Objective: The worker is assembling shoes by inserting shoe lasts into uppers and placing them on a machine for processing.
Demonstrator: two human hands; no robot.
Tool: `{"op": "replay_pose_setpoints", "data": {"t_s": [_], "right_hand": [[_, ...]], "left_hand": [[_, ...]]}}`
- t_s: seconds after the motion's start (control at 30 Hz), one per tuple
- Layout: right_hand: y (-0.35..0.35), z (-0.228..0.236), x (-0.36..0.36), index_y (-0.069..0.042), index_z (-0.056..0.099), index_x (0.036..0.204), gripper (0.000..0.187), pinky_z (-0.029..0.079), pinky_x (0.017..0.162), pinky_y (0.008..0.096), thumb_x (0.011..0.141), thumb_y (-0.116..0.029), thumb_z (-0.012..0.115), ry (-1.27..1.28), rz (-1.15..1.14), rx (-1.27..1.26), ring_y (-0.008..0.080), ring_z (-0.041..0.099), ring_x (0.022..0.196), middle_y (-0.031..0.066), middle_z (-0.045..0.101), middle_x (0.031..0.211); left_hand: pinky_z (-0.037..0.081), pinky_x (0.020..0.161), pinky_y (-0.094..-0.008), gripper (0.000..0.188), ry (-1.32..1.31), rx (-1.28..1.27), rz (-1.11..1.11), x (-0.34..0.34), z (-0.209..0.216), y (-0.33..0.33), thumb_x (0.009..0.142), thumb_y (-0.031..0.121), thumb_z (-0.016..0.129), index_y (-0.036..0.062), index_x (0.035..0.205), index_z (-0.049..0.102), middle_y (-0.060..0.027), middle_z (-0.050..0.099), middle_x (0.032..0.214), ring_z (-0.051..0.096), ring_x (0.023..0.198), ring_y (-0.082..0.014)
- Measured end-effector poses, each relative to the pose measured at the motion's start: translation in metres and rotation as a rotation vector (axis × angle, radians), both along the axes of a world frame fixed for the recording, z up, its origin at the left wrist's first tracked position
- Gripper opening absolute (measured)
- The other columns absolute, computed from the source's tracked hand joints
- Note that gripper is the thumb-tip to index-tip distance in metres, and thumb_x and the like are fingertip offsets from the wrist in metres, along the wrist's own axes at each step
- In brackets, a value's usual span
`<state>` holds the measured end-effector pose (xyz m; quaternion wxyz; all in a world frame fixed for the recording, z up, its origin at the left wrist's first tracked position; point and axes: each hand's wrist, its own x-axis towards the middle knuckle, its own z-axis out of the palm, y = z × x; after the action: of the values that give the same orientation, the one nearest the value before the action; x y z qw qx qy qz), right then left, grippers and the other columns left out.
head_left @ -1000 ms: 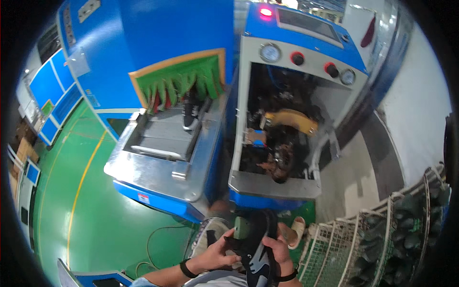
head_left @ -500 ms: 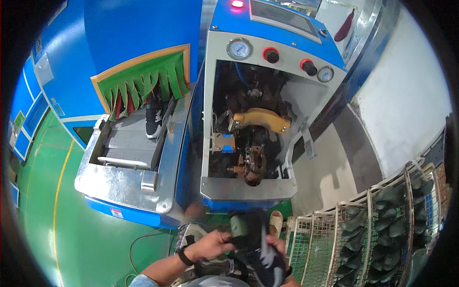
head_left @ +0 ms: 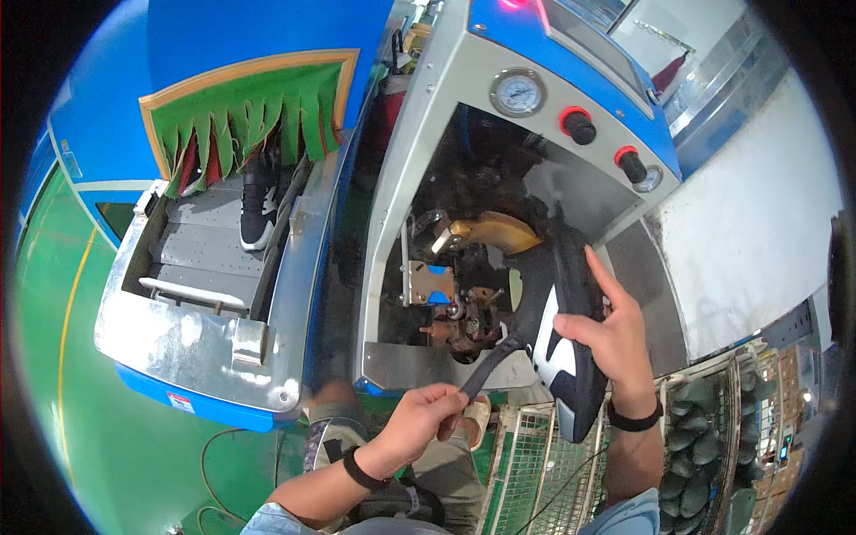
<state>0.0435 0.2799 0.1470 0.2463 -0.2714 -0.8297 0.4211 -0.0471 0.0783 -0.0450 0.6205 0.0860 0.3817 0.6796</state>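
Observation:
A black shoe with white patches [head_left: 555, 357] stands tilted on end in front of the machine's opening. My right hand [head_left: 615, 343] grips it along its right side, thumb on the upper and a finger stretched along its edge. My left hand [head_left: 428, 417] is closed on the end of a dark strap [head_left: 496, 364] that runs to the shoe, pulled out to its left. Behind the shoe are a curved yellow pad [head_left: 499, 234] and a dark metal fixture [head_left: 468, 330], both partly hidden by it.
Another black-and-white shoe [head_left: 258, 209] lies on the conveyor [head_left: 201, 232] at the left, under a green fringed curtain [head_left: 241, 116]. The machine's frame [head_left: 392, 223] carries gauges and red-ringed knobs. Wire racks [head_left: 535, 464] with dark, rounded pieces stand at the lower right.
The shoe has risen from low before my body to the machine's opening, up and to the right. My right hand has come up with it; the strap is now stretched toward my left hand.

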Motion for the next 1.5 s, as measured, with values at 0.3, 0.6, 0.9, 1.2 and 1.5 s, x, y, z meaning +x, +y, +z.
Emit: {"op": "replay_pose_setpoints", "data": {"t_s": [0.3, 0.6, 0.9, 1.2, 1.5], "right_hand": [[0.023, 0.024, -0.074, 0.002, 0.048, 0.147, 0.093, 0.052, 0.083, 0.0322, 0.064, -0.023, 0.081, -0.551, 0.007, 0.278, 0.0236, 0.068, 0.09, 0.0255, 0.07, 0.106], [0.014, -0.043, -0.009, -0.015, 0.04, 0.157, 0.1, 0.048, 0.098, 0.041, 0.067, -0.022, 0.085, -0.361, 0.071, 0.58, 0.0397, 0.062, 0.111, 0.024, 0.06, 0.114], [-0.051, -0.153, 0.074, 0.003, 0.05, 0.14, 0.074, 0.054, 0.098, 0.0393, 0.071, -0.014, 0.072, 0.488, 0.037, -1.022, 0.0268, 0.066, 0.11, 0.0154, 0.064, 0.128], [-0.161, -0.204, 0.12, -0.002, 0.042, 0.148, 0.072, 0.054, 0.102, 0.0394, 0.091, -0.035, 0.072, 0.681, -0.188, -1.609, 0.0276, 0.064, 0.117, 0.0166, 0.06, 0.136], [-0.062, -0.124, 0.112, 0.004, 0.044, 0.147, 0.09, 0.043, 0.108, 0.0343, 0.067, -0.009, 0.082, 0.406, -0.085, -0.434, 0.0248, 0.057, 0.124, 0.0128, 0.059, 0.135]], "left_hand": [[0.041, 0.055, -0.0249, 0.012, -0.27, 0.088, 0.087, -0.01, -0.023, 0.029, 0.101, 0.018, 0.06, 0.0069, 0.098, 0.063, 0.0003, 0.057, 0.07, 0.051, 0.057, -0.0112], [0.055, 0.077, -0.0329, 0.026, -0.177, 0.115, -0.076, -0.002, -0.041, 0.033, 0.102, 0.021, 0.055, -0.0005, 0.115, 0.061, -0.0132, 0.071, 0.094, 0.068, 0.084, -0.0212], [0.051, 0.077, -0.0287, 0.033, -0.069, 0.115, 0.22, 0.015, -0.009, -0.02, 0.1, 0.023, 0.065, 0.0137, 0.128, 0.05, -0.0028, 0.065, 0.107, 0.061, 0.091, -0.0131], [0.044, 0.07, -0.0215, 0.016, 0.329, 0.091, 0.194, 0.056, -0.006, -0.044, 0.095, 0.007, 0.07, 0.0072, 0.1, 0.055, 0.0059, 0.055, 0.086, 0.052, 0.08, -0.0026], [0.049, 0.076, -0.0286, 0.039, 0.576, 0.03, -0.109, 0.053, -0.005, -0.051, 0.106, 0.027, 0.054, -0.0006, 0.134, 0.059, -0.0029, 0.063, 0.092, 0.057, 0.082, -0.0098]]}}
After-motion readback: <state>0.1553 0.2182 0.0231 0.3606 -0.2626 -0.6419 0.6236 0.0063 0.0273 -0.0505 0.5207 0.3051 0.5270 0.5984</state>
